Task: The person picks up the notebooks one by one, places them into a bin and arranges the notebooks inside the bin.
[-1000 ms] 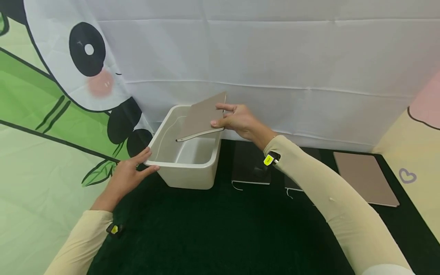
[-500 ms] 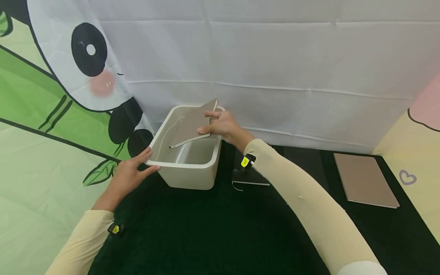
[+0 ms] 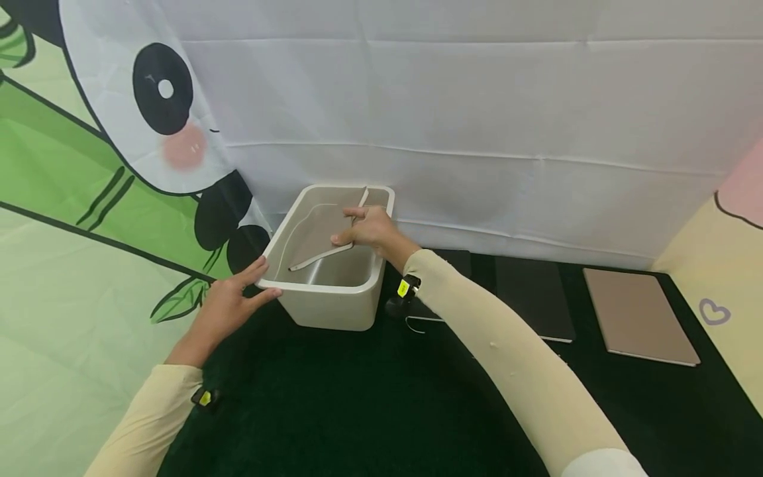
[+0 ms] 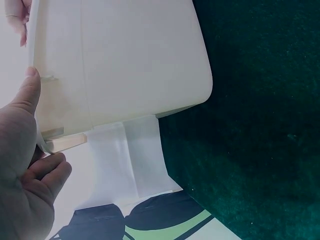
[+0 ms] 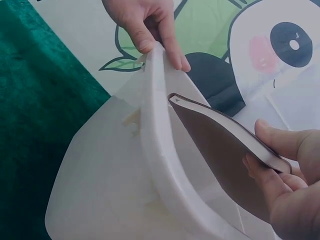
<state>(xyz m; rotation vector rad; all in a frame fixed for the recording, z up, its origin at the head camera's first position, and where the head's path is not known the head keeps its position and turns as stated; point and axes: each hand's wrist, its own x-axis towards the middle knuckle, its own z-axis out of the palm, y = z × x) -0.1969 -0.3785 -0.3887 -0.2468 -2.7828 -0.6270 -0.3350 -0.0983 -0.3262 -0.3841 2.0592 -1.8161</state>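
My right hand [image 3: 375, 232] pinches brown notebook [image 3: 318, 235] between thumb and fingers, at right side; notebook tilted in mouth of white bin [image 3: 328, 310]. My left hand [image 3: 225, 310] grips bin's near-left corner, thumb and fingers parted around it. I see black notebooks [image 3: 533, 295], second brown notebook [image 3: 640, 317] right of bin.
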